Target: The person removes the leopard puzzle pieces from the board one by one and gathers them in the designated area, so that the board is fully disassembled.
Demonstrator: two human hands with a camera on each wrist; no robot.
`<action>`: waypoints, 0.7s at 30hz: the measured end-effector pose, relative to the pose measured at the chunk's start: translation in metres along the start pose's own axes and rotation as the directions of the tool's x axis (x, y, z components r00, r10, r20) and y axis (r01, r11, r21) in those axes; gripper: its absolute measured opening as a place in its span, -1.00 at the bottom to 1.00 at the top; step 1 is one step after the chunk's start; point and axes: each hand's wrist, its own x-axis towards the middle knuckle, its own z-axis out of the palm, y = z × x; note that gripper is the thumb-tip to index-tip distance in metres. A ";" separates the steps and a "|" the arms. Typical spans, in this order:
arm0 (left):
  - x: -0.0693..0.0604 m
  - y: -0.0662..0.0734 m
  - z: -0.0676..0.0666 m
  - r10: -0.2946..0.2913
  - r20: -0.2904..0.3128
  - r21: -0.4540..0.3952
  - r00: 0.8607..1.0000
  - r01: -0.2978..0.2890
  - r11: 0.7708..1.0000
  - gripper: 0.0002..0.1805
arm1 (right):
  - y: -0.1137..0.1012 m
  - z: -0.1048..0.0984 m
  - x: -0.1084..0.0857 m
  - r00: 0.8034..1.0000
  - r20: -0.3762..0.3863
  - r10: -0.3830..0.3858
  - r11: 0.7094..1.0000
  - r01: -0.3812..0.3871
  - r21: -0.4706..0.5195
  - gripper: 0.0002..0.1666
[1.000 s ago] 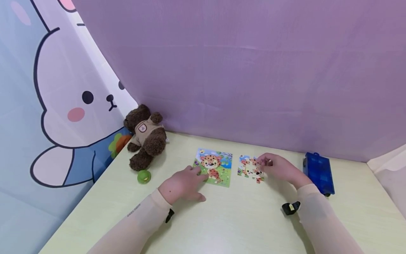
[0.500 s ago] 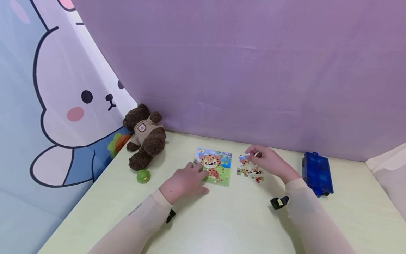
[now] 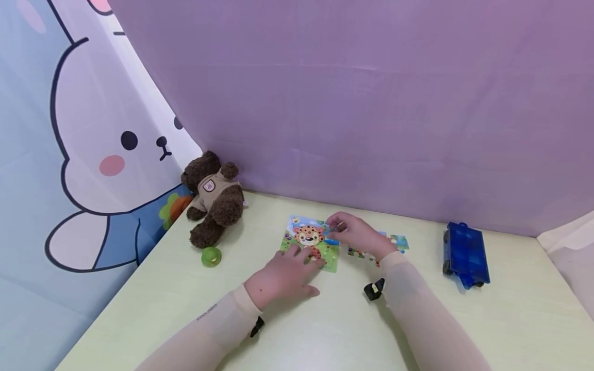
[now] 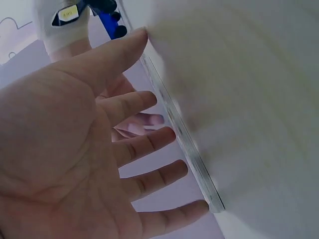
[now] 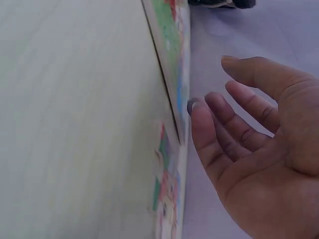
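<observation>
My left hand (image 3: pixel 283 273) lies over the lower part of a square picture board (image 3: pixel 297 232) showing a spotted cub. Its fingers are spread and fairly straight; in the left wrist view the fingertips reach the board's edge (image 4: pixel 192 154), and the palm holds nothing. My right hand (image 3: pixel 357 234) hovers at the board's right side. Its fingers are loosely bent, and nothing shows between thumb and fingers (image 5: pixel 259 74) in the right wrist view. Beneath that hand and wrist are jigsaw pieces (image 3: pixel 359 253), partly hidden, with more pieces (image 3: pixel 400 242) showing to the right.
On the right stands a blue see-through toy box (image 3: pixel 466 255) with wheels. A brown teddy bear (image 3: pixel 215 201) leans at the back left, with a small green toy (image 3: pixel 211 256) before it. A purple cloth (image 3: pixel 352 113) hangs behind the table (image 3: pixel 325 330).
My right hand has moved left from the jigsaw pieces to the board's edge, uncovering pieces to the right. The left hand has shifted slightly right over the board.
</observation>
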 end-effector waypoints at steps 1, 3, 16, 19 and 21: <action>0.000 0.000 0.000 -0.001 0.001 0.000 1.000 0.001 1.000 -0.18 | 0.000 0.002 0.003 1.000 0.005 -0.001 1.000 0.001 0.000 -0.55; -0.001 0.000 0.001 -0.001 0.002 0.001 1.000 0.001 1.000 -0.18 | -0.001 0.005 0.006 1.000 0.014 -0.008 1.000 0.008 0.003 -0.56; -0.002 0.000 -0.002 0.000 0.013 -0.003 1.000 0.000 1.000 -0.22 | 0.002 0.016 0.015 0.998 0.038 -0.058 0.991 0.062 -0.122 -0.66; -0.001 0.000 -0.003 -0.002 0.020 -0.008 1.000 0.002 1.000 -0.21 | 0.001 0.017 0.015 0.997 0.045 -0.071 0.989 0.076 -0.127 -0.66; -0.001 0.000 -0.003 -0.002 0.021 -0.007 1.000 0.002 1.000 -0.21 | 0.001 0.018 0.016 0.996 0.050 -0.072 0.989 0.078 -0.123 -0.67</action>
